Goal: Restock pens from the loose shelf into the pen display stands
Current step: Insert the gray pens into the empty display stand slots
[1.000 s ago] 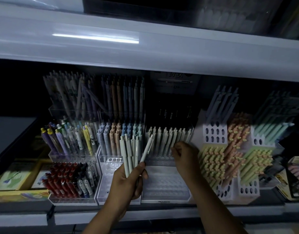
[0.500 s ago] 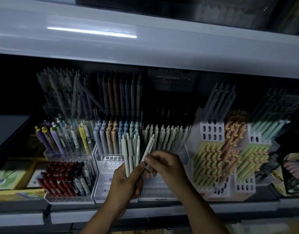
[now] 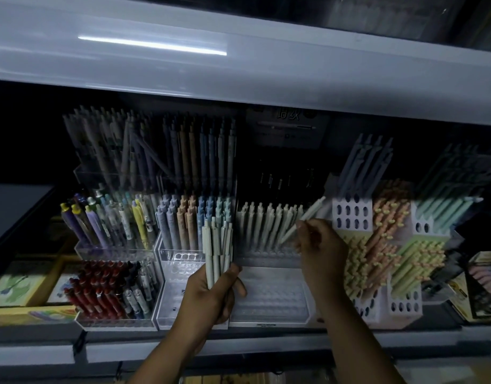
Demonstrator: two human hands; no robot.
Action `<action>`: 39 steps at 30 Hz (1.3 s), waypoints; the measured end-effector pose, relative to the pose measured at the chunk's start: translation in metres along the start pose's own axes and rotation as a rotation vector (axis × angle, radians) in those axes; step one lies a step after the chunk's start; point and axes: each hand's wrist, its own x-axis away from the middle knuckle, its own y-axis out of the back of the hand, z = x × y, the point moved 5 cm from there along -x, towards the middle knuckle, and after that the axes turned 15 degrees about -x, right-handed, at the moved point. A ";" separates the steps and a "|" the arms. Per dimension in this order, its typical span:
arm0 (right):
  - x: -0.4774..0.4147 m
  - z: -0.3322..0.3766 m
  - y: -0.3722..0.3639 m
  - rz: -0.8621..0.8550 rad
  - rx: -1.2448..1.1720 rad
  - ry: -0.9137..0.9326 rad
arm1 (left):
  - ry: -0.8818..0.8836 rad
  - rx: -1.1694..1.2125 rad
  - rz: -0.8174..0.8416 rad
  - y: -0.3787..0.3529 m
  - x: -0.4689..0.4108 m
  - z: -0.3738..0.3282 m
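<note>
Head view shows a dim shelf (image 3: 266,346). The left hand (image 3: 211,297) has its fingers curled round a bunch of pale pens (image 3: 218,250), held upright in front of the clear stand (image 3: 269,295). The right hand (image 3: 320,245) pinches 1 pale pen (image 3: 308,217) with thumb and fingertips. That pen leans to the right, just above the right end of the row of pale pens (image 3: 266,225) standing in the stand.
</note>
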 end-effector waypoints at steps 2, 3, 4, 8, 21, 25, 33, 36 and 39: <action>-0.004 -0.009 0.000 0.022 0.168 0.103 | 0.007 0.007 -0.010 0.000 -0.001 0.000; -0.004 -0.013 -0.001 0.030 0.213 0.130 | 0.010 0.012 -0.011 0.000 0.000 0.001; -0.004 -0.016 -0.002 0.034 0.239 0.139 | 0.013 0.017 -0.009 0.000 0.000 0.001; -0.002 -0.033 -0.009 0.046 0.271 0.117 | 0.012 0.025 -0.001 -0.003 0.002 0.000; -0.004 -0.051 -0.018 0.105 0.438 0.069 | -0.004 0.008 -0.011 0.001 0.003 0.002; -0.007 -0.055 -0.019 0.117 0.488 0.055 | -0.016 -0.002 -0.010 0.002 0.004 0.000; -0.010 -0.046 -0.023 0.167 0.517 0.072 | -0.008 -0.015 -0.025 0.005 0.003 -0.001; -0.011 -0.048 -0.022 0.168 0.489 0.049 | -0.013 -0.032 -0.024 0.006 0.003 -0.001; -0.009 -0.043 -0.021 0.106 0.472 0.043 | -0.015 -0.028 -0.019 0.006 0.004 -0.003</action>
